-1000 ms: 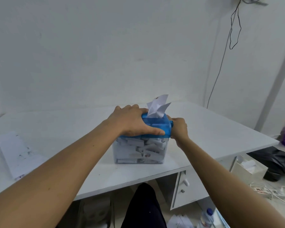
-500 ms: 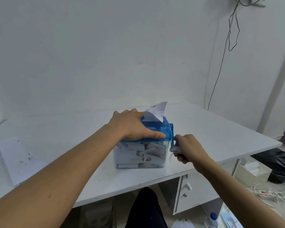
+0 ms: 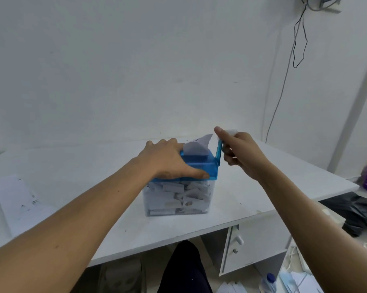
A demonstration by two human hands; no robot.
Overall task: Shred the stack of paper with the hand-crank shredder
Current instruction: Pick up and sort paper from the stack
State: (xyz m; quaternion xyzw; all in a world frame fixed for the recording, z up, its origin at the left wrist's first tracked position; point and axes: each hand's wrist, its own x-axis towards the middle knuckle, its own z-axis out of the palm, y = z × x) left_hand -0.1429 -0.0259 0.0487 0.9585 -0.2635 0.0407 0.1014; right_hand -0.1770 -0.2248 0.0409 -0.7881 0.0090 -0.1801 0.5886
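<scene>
On the white desk [image 3: 83, 166], back from the front edge, the shredder [image 3: 201, 169] stands upright, its clear bin [image 3: 178, 197] packed with white strips. The left hand [image 3: 167, 160] clasps its blue top, thumb along the front edge. The right hand [image 3: 240, 153] is closed round the knob of the crank [image 3: 219, 152], which stands up at the right end. Bent paper [image 3: 196, 145] pokes from the slot; a printed sheet [image 3: 15, 199] lies far left, and a cable [image 3: 284, 81] hangs on the wall behind.

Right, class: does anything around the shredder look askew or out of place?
The sheet in the slot of the blue shredder sits crumpled and tilted, not flat. Loose papers and a bottle are on the floor.
</scene>
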